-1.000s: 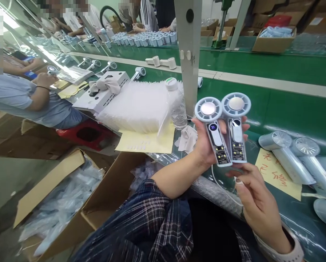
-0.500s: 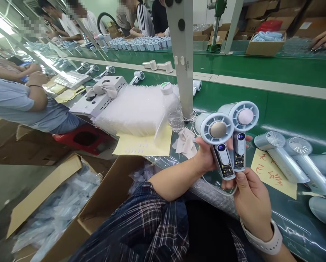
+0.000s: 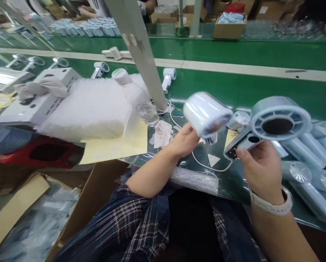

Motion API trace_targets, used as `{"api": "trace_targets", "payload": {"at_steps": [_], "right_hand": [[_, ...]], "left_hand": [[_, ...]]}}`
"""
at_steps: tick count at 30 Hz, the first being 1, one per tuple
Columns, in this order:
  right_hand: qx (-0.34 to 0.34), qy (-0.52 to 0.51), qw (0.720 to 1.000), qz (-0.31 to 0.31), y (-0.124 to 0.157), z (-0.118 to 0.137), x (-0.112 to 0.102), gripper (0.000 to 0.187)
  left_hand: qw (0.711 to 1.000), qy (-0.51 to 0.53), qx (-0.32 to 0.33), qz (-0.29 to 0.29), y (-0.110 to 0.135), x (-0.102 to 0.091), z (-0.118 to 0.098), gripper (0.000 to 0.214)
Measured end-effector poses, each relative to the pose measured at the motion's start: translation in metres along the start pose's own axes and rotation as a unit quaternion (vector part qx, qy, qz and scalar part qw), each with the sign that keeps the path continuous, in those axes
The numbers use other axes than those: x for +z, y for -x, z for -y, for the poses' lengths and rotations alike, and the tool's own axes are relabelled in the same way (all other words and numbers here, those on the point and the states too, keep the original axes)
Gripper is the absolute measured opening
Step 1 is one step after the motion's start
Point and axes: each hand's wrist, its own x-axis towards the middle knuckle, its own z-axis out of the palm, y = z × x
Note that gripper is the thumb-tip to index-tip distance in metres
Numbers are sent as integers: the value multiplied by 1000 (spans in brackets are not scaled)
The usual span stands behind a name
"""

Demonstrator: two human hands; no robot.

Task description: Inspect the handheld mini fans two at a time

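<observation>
My left hand [image 3: 185, 141] is closed around a light-blue handheld fan [image 3: 206, 114], blurred by motion, with its round head turned away to the right. Most of that fan's handle is hidden. In my right hand [image 3: 261, 165] is a second light-blue handheld fan [image 3: 281, 105], tilted, its spoked ring facing me. Its handle [image 3: 235, 145] points left and shows a bare dark circuit board. A white cable [image 3: 220, 170] runs up to that handle's end. The two fans are apart, above the bench.
Several wrapped fans [image 3: 305, 145] lie at the right. A clear bottle [image 3: 145, 105], a pile of white plastic sleeves [image 3: 89, 109] and a yellow sheet [image 3: 116, 147] sit at the left, near a slanted metal post [image 3: 141, 51]. An open carton [image 3: 92, 196] stands below; a green belt [image 3: 220, 83] runs behind.
The two fans, held side by side before, are now apart. My right hand has taken one to the right and tipped it; my left hand has turned the other. The view has swung right.
</observation>
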Motion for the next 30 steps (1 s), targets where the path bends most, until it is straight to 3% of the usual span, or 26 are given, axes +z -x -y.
{"api": "trace_targets", "payload": {"at_steps": [5,10,16,20,30], "right_hand": [[41,-43,998,26,-14,0,-10,45],[86,-126,986,61,-8,3,-8,41],[86,-186,973,104,-2,13,-4,34],[95,-203,970,98,-1,8,-3,29],[140,-236,959,70,1,2,-3,39]], "left_hand": [[998,10,-16,62,-2,5,4,61],[997,-32,1,75,2,4,10,65],[988,-73,18,137,-1,-3,12,58],[984,-84,8,159,-1,-7,11,63],[984,-66,10,167,-2,-10,16,53]]}}
